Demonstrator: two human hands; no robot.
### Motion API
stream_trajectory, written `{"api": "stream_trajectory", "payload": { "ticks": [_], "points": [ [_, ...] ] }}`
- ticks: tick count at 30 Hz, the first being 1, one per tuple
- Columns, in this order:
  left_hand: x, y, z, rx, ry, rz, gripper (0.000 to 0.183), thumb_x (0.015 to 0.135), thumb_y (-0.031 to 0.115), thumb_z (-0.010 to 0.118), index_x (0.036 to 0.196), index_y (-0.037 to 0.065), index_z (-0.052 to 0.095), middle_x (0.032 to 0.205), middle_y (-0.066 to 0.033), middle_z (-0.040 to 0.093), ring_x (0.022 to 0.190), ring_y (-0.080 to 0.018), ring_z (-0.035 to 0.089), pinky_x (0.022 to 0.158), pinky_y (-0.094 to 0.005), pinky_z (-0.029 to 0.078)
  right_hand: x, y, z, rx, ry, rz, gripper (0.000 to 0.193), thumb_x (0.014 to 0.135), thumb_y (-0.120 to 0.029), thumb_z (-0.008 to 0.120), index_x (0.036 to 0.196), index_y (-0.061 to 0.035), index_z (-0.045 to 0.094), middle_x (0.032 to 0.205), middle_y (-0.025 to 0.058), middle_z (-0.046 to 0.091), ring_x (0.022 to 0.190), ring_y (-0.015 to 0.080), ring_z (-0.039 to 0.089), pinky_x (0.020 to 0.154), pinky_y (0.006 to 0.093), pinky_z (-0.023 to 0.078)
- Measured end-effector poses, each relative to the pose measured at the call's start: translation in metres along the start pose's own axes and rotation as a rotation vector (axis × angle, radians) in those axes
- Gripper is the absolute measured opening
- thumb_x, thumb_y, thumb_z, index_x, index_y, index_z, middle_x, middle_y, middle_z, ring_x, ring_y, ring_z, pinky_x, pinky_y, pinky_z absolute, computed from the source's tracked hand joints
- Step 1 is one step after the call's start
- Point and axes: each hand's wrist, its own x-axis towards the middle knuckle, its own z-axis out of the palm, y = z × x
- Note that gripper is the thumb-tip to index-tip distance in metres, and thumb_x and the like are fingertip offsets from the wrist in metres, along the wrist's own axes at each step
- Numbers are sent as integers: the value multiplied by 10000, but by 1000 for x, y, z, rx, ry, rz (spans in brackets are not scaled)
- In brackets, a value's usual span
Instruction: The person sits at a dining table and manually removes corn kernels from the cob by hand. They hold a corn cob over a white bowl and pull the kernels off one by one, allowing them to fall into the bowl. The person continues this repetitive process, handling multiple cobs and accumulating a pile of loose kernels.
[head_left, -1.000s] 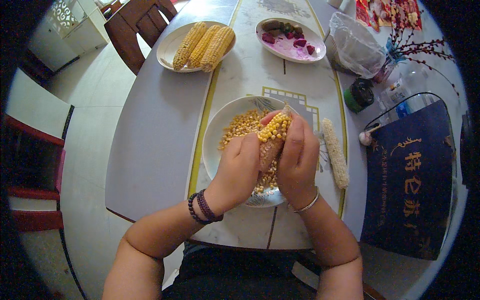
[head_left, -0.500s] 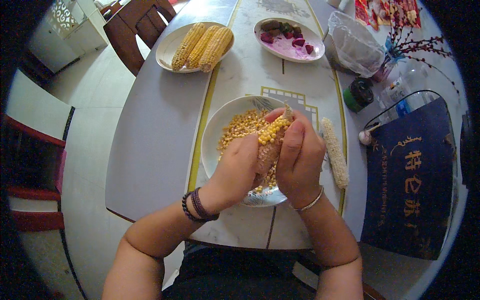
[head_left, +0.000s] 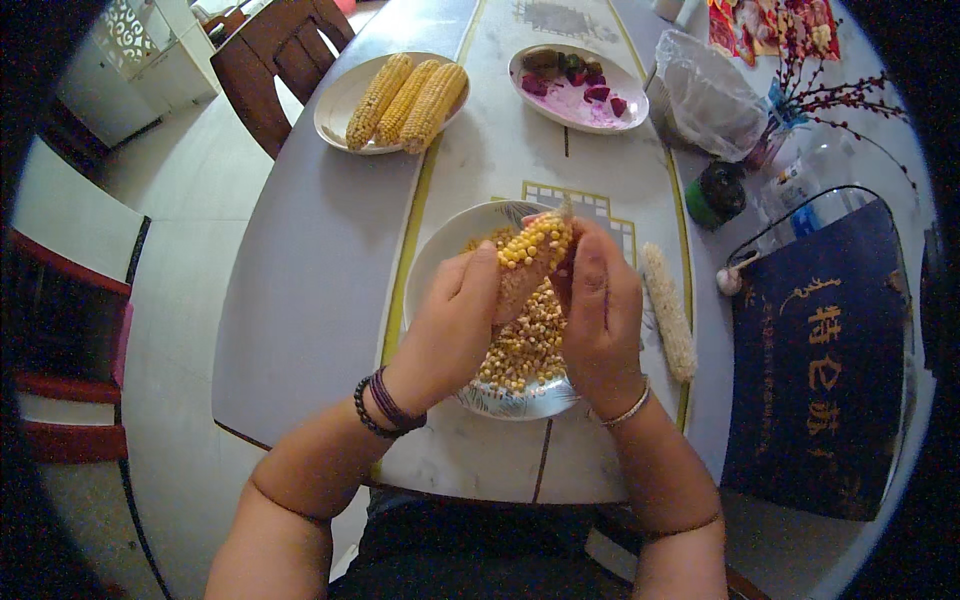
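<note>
Between my two hands, above a white plate (head_left: 425, 260) with a leaf pattern, I hold a corn cob (head_left: 540, 243), tilted with its tip up and to the right. Part of it is bare and pinkish-brown; yellow kernels still cover the upper side. My left hand (head_left: 450, 310) is closed round its lower left end. The fingers of my right hand (head_left: 605, 310) curl at the tip end, partly hidden behind the cob. Loose corn kernels (head_left: 527, 345) lie heaped in the plate. To the right, a stripped pale cob (head_left: 668, 310) rests on the table.
Farther off stand a plate (head_left: 328, 110) with three corn cobs and a dish (head_left: 570, 110) of dark red pieces. Along the right are a plastic-lined container (head_left: 705, 95), a green-and-black jar (head_left: 716, 195), a garlic bulb (head_left: 730, 280) and a dark blue bag (head_left: 815, 350). A wooden chair (head_left: 275, 70) stands far left.
Both hands have shifted; the left moved slightly left with the cob. The right hand's thumb has lifted from the kernels, and more loose kernels show in the plate.
</note>
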Motion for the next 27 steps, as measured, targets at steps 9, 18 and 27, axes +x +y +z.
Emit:
{"api": "stream_trajectory", "payload": {
  "ticks": [9, 18, 27],
  "points": [
    [-3, -27, 4, 189, -14, 245, 425, 1040, 242, 335, 776, -18, 542, 633, -111, 548, 535, -208, 510, 513, -370, 402, -2, -6, 1, -127, 16, -153, 333, 1050, -280, 377, 1084, -11, 570, 911, 156, 645, 776, 300, 635, 697, 384, 501],
    [8, -16, -29, -368, -399, -606, 358, 1027, 381, 363, 1084, 112, 593, 813, 14, 622, 642, -127, 597, 508, -252, 454, -1, -8, -2, -238, -19, -208, 364, 1035, -220, 323, 1188, 2, 568, 1052, 174, 667, 825, 282, 669, 749, 362, 504],
    [17, -17, -27, -407, -420, -505, 349, 1044, 369, 360, 988, 122, 600, 737, 30, 580, 560, -88, 532, 470, -235, 415, 5, 0, -7, -131, -94, -191, 339, 1044, -237, 363, 1258, -23, 516, 987, 203, 667, 862, 367, 672, 769, 415, 521]
  ]
}}
